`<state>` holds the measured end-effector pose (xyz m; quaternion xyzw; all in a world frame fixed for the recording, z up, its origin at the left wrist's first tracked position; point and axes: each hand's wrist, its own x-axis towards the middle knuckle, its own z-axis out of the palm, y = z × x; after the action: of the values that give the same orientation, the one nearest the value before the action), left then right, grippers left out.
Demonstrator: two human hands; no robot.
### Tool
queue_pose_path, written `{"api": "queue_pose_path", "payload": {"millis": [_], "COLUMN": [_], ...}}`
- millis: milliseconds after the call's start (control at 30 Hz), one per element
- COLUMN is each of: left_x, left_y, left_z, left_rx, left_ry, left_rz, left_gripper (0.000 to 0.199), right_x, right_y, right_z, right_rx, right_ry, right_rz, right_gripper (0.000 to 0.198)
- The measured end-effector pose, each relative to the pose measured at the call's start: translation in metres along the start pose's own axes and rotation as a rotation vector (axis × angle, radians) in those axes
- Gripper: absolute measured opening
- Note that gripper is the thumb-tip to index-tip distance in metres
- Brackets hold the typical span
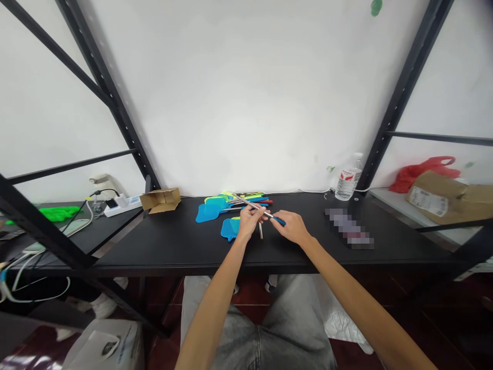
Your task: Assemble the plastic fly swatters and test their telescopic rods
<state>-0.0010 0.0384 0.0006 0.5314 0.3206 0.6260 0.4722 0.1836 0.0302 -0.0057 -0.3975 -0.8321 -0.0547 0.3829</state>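
Telescopic-looking metal shaft (252, 205) with blue grip (280, 221): located above the counter (165, 249), ahead of me, held at a slant between both hands. Fingers of my left hand (248, 221) are wrapped around the shaft near mid-length; fingers of my right hand (291, 226) are curled around the blue grip. The far end reaches over the pile of swatters; whether it joins a head there cannot be determined.

Progress, as judged from the layout: handling of this one piece is under way, and neither hand has released it. A large blue swatter head (207, 213) lies at the left of the pile, and a smaller blue swatter head (228, 229) lies nearer to me. A loose-looking metal rod (261, 234) lies between my hands. Which of these pieces are finished, and which are left, cannot be confirmed.

Surface: black, flat, set against a white wall (246, 103). Cardboard box (159, 201), open, stands at the left rear; water bottle (346, 181) stands upright at the right rear. A pixelated item (349, 229) lies in front of the bottle.

Room: black metal uprights flank the counter; dark red tile floor (169, 336) shows below.
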Motion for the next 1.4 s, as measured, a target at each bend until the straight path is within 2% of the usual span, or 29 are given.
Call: {"api": "queue_pose_path", "payload": {"millis": [267,1233,1333,1400], "left_x": [-0.0005,-0.0058,-0.0049,-0.004], "left_y": [-0.0007,0.0037,0.0048,0.0063], "left_z": [-0.0008,0.0038,0.0042,0.0035], "left_rx": [0.014,0.081,0.051,0.008], "left_ry": [-0.002,-0.107,-0.059,0.036], "left_rz": [0.012,-0.015,-0.014,-0.003], "left_gripper": [0.044,0.043,0.046,0.049], "right_x": [-0.0003,-0.0004,-0.0001,0.0], "right_y": [0.0003,0.0009,0.0012,0.0014], "right_z": [-0.0017,-0.0018,-0.0015,-0.0012], "right_rx": [0.019,0.067,0.074,0.069], "right_ry": [-0.043,-0.033,-0.014,-0.015], "right_rz": [0.036,0.03,0.034,0.038], "right_gripper": [0.033,0.036,0.035,0.035]}}
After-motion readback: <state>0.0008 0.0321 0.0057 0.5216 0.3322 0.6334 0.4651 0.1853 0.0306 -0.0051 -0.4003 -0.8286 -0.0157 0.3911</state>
